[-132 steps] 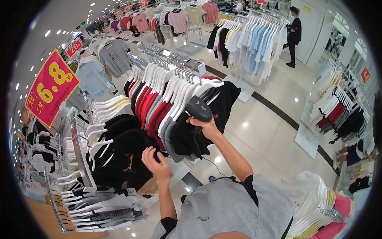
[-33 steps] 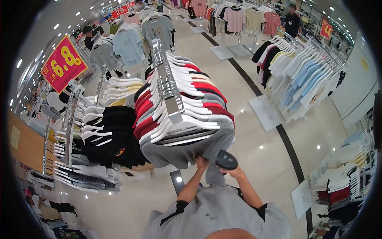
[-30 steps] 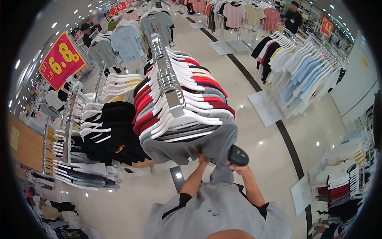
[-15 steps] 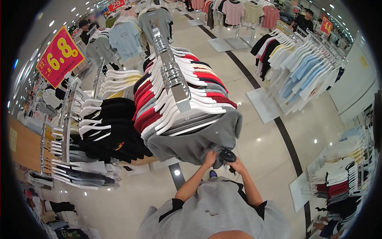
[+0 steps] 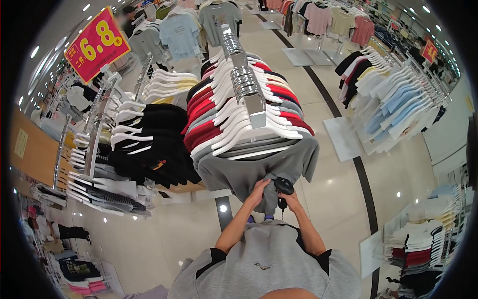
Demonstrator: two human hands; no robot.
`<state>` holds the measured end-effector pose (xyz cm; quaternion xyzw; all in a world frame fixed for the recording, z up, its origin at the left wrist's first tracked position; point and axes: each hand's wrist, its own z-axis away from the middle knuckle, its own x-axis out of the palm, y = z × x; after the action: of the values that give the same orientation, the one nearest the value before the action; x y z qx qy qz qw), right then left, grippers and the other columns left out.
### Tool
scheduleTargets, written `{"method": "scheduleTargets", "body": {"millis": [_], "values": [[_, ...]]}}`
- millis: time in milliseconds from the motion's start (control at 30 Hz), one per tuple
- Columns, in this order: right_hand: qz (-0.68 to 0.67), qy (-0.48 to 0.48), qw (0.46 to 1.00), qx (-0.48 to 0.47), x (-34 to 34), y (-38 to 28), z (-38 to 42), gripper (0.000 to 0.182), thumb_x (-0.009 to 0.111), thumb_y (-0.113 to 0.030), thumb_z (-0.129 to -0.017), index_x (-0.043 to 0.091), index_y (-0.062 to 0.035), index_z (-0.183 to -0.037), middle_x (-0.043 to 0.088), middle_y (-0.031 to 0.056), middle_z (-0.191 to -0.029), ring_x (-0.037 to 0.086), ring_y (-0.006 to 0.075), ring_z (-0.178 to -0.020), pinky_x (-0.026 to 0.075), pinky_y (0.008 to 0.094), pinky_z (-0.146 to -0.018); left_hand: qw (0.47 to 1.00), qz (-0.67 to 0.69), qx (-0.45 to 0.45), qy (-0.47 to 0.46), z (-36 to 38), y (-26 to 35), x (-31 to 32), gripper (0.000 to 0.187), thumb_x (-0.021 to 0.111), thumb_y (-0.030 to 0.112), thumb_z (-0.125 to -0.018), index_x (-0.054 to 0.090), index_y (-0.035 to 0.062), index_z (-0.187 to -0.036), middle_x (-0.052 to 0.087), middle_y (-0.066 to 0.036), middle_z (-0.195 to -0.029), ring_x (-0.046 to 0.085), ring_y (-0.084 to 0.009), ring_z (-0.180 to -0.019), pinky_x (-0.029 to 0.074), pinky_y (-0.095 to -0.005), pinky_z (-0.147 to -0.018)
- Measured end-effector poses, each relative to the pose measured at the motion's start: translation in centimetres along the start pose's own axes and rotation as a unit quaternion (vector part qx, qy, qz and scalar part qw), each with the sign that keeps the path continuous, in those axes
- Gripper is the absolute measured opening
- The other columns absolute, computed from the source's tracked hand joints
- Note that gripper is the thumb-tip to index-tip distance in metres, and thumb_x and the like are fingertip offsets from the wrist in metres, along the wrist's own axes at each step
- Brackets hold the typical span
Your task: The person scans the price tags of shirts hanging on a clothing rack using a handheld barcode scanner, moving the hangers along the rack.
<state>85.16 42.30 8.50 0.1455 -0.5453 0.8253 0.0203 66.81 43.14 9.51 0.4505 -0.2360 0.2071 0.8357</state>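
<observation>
A grey shirt hangs at the front end of a metal rack full of white hangers and red, grey and dark shirts. My left hand pinches the lower part of this grey shirt, fingers closed on the cloth. Just right of it, my right hand is wrapped round the handle of a black handheld device with a thin cable hanging down. The head of the device lies against the grey fabric, between my two hands.
Black shirts hang on a rack at the left, below a red price sign. Light blue and white shirts hang at the right. More folded or hung clothes are at the lower right. A person stands at the far upper left.
The view has shifted, so the racks appear further right. Both hands and the black device are slightly higher in view, and more of the device's handle and cable shows.
</observation>
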Motion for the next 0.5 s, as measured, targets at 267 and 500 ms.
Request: {"method": "scheduleTargets", "body": {"millis": [267, 500], "values": [[0.012, 0.054, 0.998, -0.028, 2.6, 0.5, -0.6, 0.026, 0.062, 0.004, -0.069, 0.062, 0.0003, -0.095, 0.060, 0.0045, -0.079, 0.059, 0.0168, -0.068, 0.049, 0.0290, -0.065, 0.993, -0.018, 0.115, 0.037, 1.3, -2.9, -1.5, 0.028, 0.055, 0.025, -0.094, 0.054, 0.0054, -0.114, 0.060, -0.001, -0.100, 0.056, -0.0103, -0.090, 0.044, -0.0262, -0.083], [-0.163, 0.079, 0.983, 0.020, 5.8, 0.0, -0.1, 0.031, 0.058, 0.006, -0.071, 0.058, 0.0016, -0.102, 0.058, 0.0056, -0.085, 0.058, 0.0155, -0.072, 0.052, 0.0316, -0.064, 0.991, 0.089, 0.092, 0.030, 2.7, -2.5, -0.8, 0.027, 0.055, 0.022, -0.094, 0.050, 0.0037, -0.114, 0.061, -0.005, -0.093, 0.059, -0.0123, -0.077, 0.048, -0.0254, -0.074]]}}
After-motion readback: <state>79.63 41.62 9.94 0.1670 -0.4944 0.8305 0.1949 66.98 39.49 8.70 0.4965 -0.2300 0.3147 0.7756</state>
